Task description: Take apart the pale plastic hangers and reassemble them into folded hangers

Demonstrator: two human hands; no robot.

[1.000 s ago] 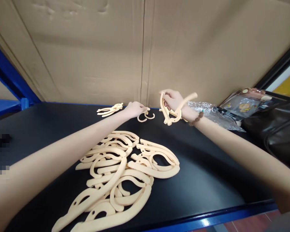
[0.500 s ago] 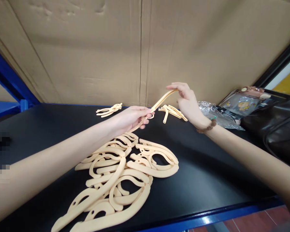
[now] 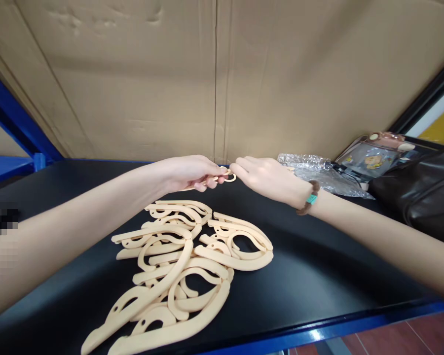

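From here, the cream hanger piece is up over the far part of the tabletop, pinched in the left hand, its long axis running roughly sideways from under that palm toward the right hand. That one sits just beside the tip, fingers curled; whether they grip it, I can't tell. The hanger pile lies nearer the person.

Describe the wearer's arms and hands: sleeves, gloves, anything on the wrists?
The left hand and right hand are ungloved, with no sleeves in view. A brown band with a small teal tag circles the right wrist; the left shows nothing worn.
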